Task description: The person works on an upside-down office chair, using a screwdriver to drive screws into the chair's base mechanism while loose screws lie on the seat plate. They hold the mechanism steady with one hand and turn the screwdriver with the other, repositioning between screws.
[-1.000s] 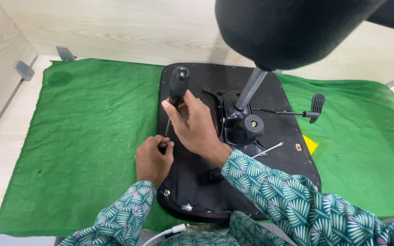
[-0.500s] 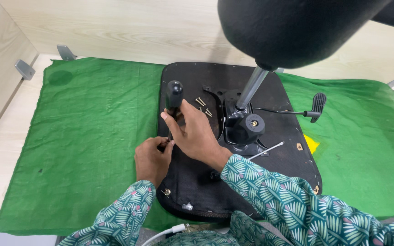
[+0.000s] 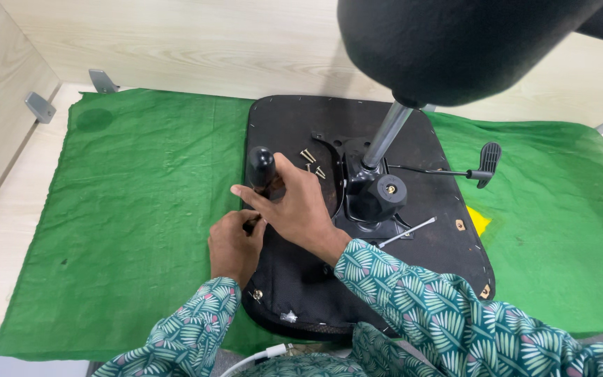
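Observation:
An upturned black chair seat (image 3: pixel 427 244) lies on a green cloth (image 3: pixel 134 209). My right hand (image 3: pixel 294 206) grips the black handle of a screwdriver (image 3: pixel 261 167) standing upright near the seat's left edge. My left hand (image 3: pixel 235 244) pinches the screwdriver's lower shaft close to the seat surface. A few loose brass screws (image 3: pixel 312 162) lie on the seat just right of the handle. The metal mechanism plate with a gas-lift column (image 3: pixel 385 143) stands at the seat's middle.
A black lever with a paddle end (image 3: pixel 486 159) sticks out to the right. A thin silver rod (image 3: pixel 406 232) lies near the mechanism. A large black rounded part (image 3: pixel 455 42) hangs overhead. Grey brackets (image 3: pixel 40 106) sit at the far left on the wooden floor.
The screwdriver handle and my right hand have shifted slightly lower and toward me. My left hand stays at the shaft.

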